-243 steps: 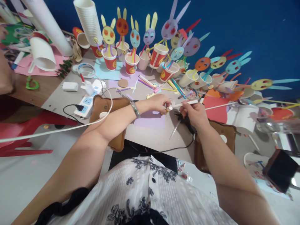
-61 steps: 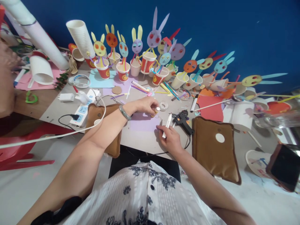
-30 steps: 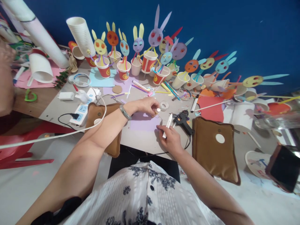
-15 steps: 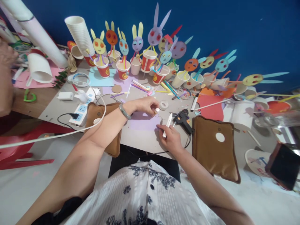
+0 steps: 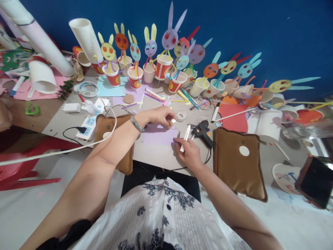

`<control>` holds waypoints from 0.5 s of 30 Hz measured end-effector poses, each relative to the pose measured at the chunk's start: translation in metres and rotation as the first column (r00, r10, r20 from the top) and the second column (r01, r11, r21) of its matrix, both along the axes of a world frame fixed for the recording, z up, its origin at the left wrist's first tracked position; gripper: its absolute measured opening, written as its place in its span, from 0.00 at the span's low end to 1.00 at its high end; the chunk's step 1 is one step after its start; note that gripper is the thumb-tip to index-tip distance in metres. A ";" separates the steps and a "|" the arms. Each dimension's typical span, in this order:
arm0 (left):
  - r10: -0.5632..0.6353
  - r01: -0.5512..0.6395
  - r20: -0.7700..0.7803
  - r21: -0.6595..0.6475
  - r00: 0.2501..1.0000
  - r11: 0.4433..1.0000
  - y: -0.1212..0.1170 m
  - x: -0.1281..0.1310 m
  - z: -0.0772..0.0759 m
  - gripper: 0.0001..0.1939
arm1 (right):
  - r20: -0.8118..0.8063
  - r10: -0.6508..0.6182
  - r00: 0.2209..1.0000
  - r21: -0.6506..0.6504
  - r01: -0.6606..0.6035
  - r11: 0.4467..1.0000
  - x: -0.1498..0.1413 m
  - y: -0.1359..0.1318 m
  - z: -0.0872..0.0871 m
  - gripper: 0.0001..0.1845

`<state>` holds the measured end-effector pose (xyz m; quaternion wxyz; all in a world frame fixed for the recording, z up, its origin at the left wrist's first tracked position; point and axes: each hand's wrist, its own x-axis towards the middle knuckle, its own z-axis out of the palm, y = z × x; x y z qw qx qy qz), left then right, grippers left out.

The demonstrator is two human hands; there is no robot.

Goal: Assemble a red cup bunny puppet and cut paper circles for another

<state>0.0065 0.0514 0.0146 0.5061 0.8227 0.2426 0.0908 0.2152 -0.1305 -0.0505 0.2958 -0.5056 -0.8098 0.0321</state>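
My left hand (image 5: 164,117), with a bracelet on its wrist, is closed on a small round white-topped object (image 5: 173,122); the fingers hide most of it. Under it lies a sheet of purple paper (image 5: 158,136), where a thin curved line shows beside the object. My right hand (image 5: 189,152) grips a white marker (image 5: 185,138), tilted upward, just right of the paper. A black hot glue gun (image 5: 203,133) rests to the right of that hand, and a roll of clear tape (image 5: 180,116) lies beyond the left fingers.
Paper cups with rabbit figures (image 5: 135,78) line the blue wall. A power strip (image 5: 91,121) and white cable are at left, brown cushioned pads (image 5: 238,163) on both sides. Red paper (image 5: 234,118) and a stack of cups (image 5: 87,38) stand farther off. Another person's hand (image 5: 4,116) shows at far left.
The other person's hand at far left has moved down and mostly out of view. My own hands stay almost in place, and the view has shifted slightly.
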 end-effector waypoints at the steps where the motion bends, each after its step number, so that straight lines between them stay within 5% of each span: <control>1: -0.001 0.001 -0.002 0.001 1.000 1.000 0.000 -0.001 0.000 0.10 | -0.001 -0.002 1.000 -0.006 0.002 1.000 0.000 0.000 0.000 0.10; 15: -0.035 0.035 0.011 0.004 0.999 0.999 0.001 0.000 -0.003 0.10 | 0.013 -0.027 1.000 0.039 0.026 0.999 -0.004 -0.001 -0.001 0.10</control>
